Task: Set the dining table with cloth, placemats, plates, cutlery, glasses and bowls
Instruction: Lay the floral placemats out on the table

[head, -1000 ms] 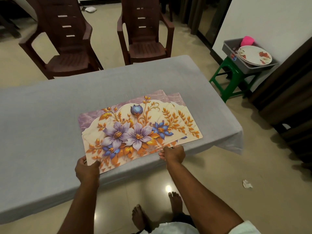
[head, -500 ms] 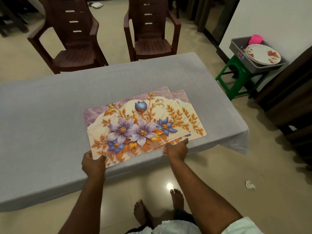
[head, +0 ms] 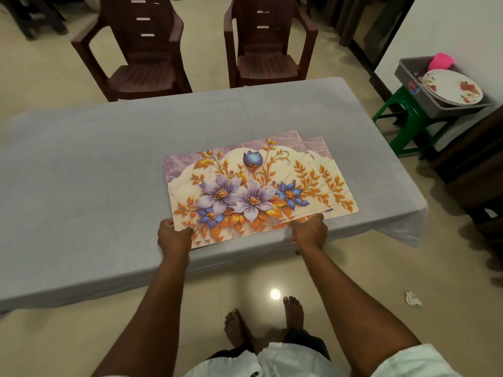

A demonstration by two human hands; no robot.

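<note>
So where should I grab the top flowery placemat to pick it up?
Pinch the top placemat by its near edge, coming from the near side of the table. It lies flat and thin, and that edge sits at the table's rim, where both hands already grip.

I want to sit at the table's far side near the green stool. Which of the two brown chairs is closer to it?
The right-hand chair, the one with its whole seat facing the table's right half. The other chair stands farther left, away from the green stool.
</note>
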